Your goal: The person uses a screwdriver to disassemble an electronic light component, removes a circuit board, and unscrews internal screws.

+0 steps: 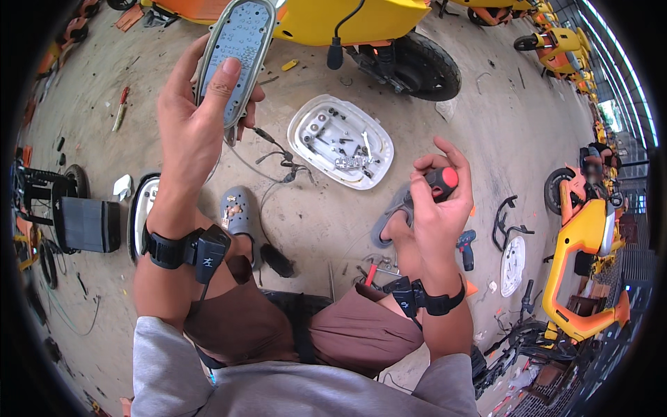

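My left hand [198, 118] is raised at the upper left, its fingers wrapped around a long oval housing [240, 48] with a grey rim and a blue-grey inner face. The thumb presses on that face, and a dark cable [258, 132] hangs near its lower end. On the right, my right hand [445, 201] is closed around a screwdriver [445, 179] with a black and red handle; its shaft is hidden. Between the hands, on the floor, lies a white oval tray [299, 132] holding several screws, small dark parts and a wrench [366, 144].
A yellow scooter [326, 24] with a black wheel [424, 66] stands ahead. A cordless drill [466, 249] and a red-handled hammer [372, 272] lie near my right leg. A black box [89, 224] is at left. More yellow scooters [580, 271] stand at right.
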`<state>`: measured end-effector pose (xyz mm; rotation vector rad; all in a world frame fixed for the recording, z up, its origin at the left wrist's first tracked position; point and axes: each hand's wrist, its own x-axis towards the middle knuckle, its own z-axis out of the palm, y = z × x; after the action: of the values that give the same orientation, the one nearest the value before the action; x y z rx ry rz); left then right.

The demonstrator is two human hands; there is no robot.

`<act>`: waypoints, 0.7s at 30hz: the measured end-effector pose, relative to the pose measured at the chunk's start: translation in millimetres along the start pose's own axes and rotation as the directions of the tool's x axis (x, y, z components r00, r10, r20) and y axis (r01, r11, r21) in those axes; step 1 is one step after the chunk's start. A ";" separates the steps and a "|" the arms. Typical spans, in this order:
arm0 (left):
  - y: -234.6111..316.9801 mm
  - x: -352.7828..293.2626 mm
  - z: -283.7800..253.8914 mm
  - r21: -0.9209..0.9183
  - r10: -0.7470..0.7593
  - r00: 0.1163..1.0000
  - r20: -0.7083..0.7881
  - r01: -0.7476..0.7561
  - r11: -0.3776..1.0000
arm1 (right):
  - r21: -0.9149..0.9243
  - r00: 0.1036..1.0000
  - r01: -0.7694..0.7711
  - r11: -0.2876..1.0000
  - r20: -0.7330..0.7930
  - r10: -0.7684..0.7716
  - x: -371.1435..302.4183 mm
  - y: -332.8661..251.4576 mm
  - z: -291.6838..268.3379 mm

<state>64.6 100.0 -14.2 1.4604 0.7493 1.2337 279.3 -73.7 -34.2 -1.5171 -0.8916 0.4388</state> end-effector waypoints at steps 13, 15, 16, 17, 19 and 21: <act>18.0 -3.3 -19.8 -0.371 -0.262 0.956 0.130 0.292 0.882 | -0.172 0.937 -0.213 0.962 0.244 0.251 -5.8 -15.4 39.2; 17.0 -4.8 -20.5 -0.363 -0.246 0.955 0.164 0.291 0.885 | -0.253 0.895 -0.203 0.946 0.344 0.284 -3.7 -7.2 44.8; 16.4 -4.9 -22.8 -0.345 -0.254 0.955 0.153 0.293 0.892 | -0.293 0.869 -0.194 0.936 0.393 0.302 -1.1 -1.0 47.9; 16.4 -5.7 -26.6 -0.329 -0.262 0.956 0.133 0.292 0.898 | -0.408 0.809 -0.200 0.891 0.444 0.385 3.9 5.7 50.4; 16.1 -6.0 -29.8 -0.328 -0.258 0.960 0.112 0.281 0.902 | -0.445 0.743 -0.302 0.843 0.444 0.501 4.4 50.1 44.7; 5.3 -19.5 -26.9 -0.344 -0.295 0.952 0.080 0.304 0.888 | -0.488 0.653 -0.420 0.765 0.423 0.629 -5.8 84.5 35.7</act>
<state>32.8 89.1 -16.8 1.0197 0.6661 1.0446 272.9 -49.3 -122.5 -2.0385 -0.9927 1.2908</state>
